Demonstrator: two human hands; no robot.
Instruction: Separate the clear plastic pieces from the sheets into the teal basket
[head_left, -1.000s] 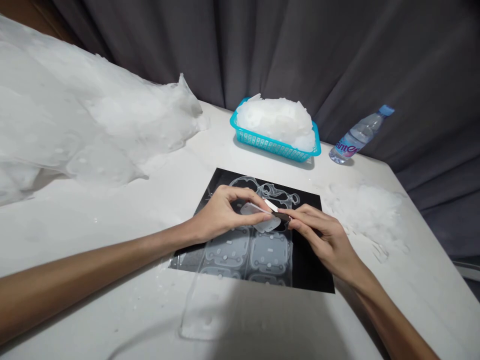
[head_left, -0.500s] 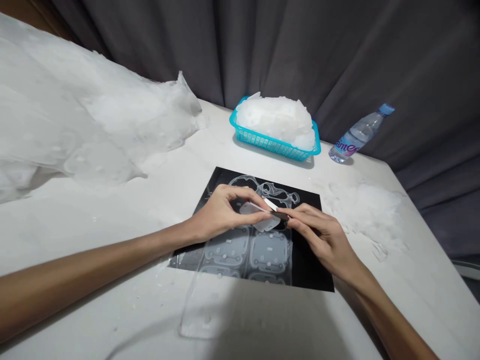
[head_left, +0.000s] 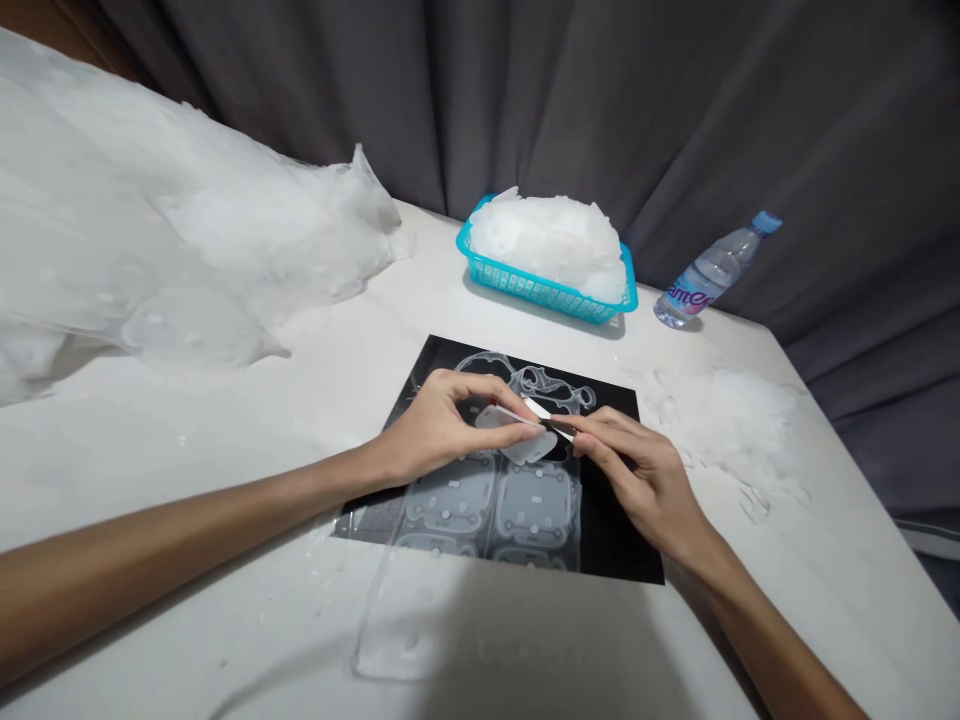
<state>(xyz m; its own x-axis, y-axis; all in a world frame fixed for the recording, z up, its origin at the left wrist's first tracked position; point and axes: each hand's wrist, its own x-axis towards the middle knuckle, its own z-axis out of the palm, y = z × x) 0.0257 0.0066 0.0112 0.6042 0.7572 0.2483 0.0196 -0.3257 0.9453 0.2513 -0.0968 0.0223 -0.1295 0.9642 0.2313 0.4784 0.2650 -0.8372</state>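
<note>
My left hand (head_left: pixel 442 425) pinches a small translucent plastic piece (head_left: pixel 517 436) lifted a little above a black mat (head_left: pixel 607 530). My right hand (head_left: pixel 637 480) is closed on a thin blade tool (head_left: pixel 547 417), whose tip touches the piece's edge. Below both hands a clear moulded sheet (head_left: pixel 495 500) of several similar pieces lies on the mat and trails off its near edge onto the white table (head_left: pixel 225 420).
A turquoise basket (head_left: pixel 547 290) heaped with white plastic pieces stands at the back. A water bottle (head_left: pixel 709 275) lies to its right. A big mound of translucent sheets (head_left: pixel 150 240) fills the left. Loose scraps (head_left: pixel 727 420) lie at the right, by the table's edge.
Both hands hold the same pose on the piece and blade. Only the camera has shifted slightly.
</note>
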